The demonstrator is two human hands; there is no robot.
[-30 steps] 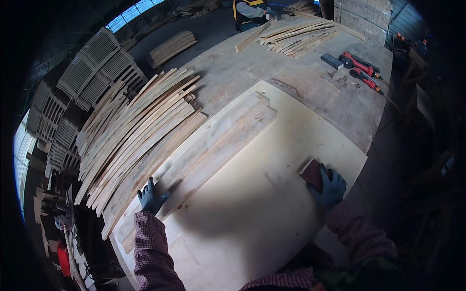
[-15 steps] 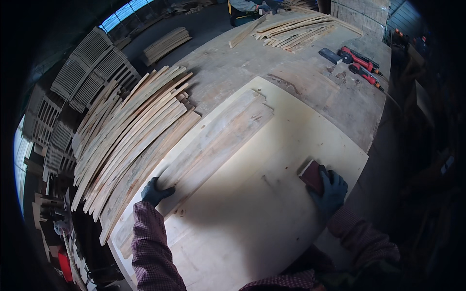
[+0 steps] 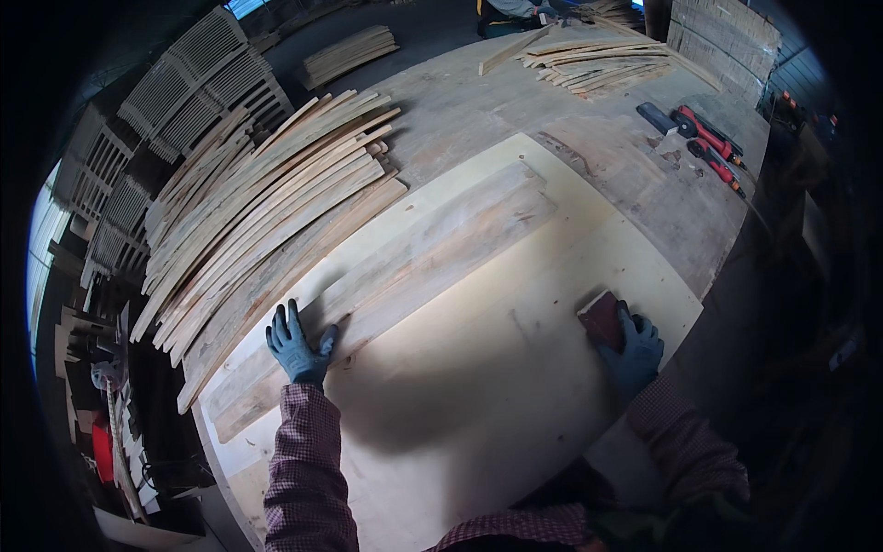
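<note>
My left hand (image 3: 302,351), in a blue-grey work glove with dark fingertips, has its fingers spread over the lower part of some weathered wooden planks (image 3: 432,253). Whether it touches the wood or hovers just above, I cannot tell. These planks lie side by side, lengthwise along the left side of a large pale wooden panel (image 3: 497,405). Over at the panel's right side, my right hand (image 3: 636,351), gloved alike, grips a dark red sanding block (image 3: 602,318) that rests on the surface. Shadows from my arms and body darken the panel's near part.
A fanned pile of thin wooden slats (image 3: 267,221) lies left of the panel. Red power tools (image 3: 706,136) and a dark grey block (image 3: 657,118) sit at the table's far right. More slats (image 3: 598,64) lie at the back, near another person (image 3: 509,13). Stacked slatted wood (image 3: 198,83) stands far left.
My left hand has gone from curled at the planks' left edge to spread over them. My right hand keeps hold of the sanding block. The whole view has shifted slightly.
</note>
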